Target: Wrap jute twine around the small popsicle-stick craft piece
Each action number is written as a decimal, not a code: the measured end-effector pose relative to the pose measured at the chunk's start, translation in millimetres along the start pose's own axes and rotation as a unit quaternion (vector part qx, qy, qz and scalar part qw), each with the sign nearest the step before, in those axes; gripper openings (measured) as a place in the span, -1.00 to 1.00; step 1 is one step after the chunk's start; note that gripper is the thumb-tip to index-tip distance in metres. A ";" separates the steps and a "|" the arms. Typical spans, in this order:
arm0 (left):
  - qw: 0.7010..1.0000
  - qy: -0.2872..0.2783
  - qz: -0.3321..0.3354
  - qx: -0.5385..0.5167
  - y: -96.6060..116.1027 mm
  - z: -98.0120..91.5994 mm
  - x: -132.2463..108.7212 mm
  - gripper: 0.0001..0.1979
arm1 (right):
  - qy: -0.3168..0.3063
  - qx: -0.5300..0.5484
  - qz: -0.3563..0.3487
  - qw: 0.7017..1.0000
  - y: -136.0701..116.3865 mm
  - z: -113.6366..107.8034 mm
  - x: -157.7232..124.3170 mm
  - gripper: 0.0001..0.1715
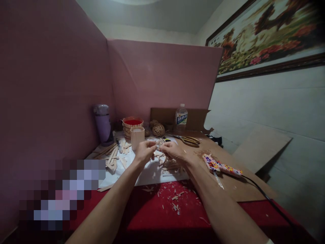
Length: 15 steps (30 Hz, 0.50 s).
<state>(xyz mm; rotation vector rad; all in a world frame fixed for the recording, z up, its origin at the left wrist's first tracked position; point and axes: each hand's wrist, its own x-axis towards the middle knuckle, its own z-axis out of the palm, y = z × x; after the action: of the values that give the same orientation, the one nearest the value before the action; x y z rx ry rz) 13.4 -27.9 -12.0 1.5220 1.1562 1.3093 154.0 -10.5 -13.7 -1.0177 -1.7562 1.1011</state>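
My left hand and my right hand meet over the white paper, fingertips pinched close together. Between them is something small and pale that I cannot make out. Just behind my left hand stands a cup covered in wooden sticks. Beneath my right hand lie cut wooden pieces. Flat wooden sticks are scattered to the left, with a dark-handled knife among them.
Behind are a red-lined basket, a twine ball, a bottle and a purple flask. On brown board at right lie scissors and a flowered glue gun with a cord. Shavings dot the red cloth.
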 end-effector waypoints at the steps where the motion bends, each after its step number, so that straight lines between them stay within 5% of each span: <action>1: 0.999 -0.032 -0.013 -0.029 -0.3 0.3 0.0 -0.73 | -0.008 -0.010 -0.005 1.000 -1.5 0.2 -1.1 -0.73; 4: 0.996 -0.065 -0.016 -0.055 -2.1 1.1 0.3 -0.73 | -0.038 -0.022 -0.011 0.999 -4.6 0.0 -3.3 -0.73; 15: 0.999 -0.029 -0.044 -0.014 -0.7 1.0 2.0 -0.84 | -0.074 -0.049 -0.002 0.996 6.8 -7.1 3.4 -0.85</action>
<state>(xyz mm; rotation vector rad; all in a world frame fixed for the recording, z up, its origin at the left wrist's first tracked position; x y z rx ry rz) 14.4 -25.9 -12.3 1.4617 1.1501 1.2109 160.7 -3.3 -17.2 -1.0126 -1.9458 1.1218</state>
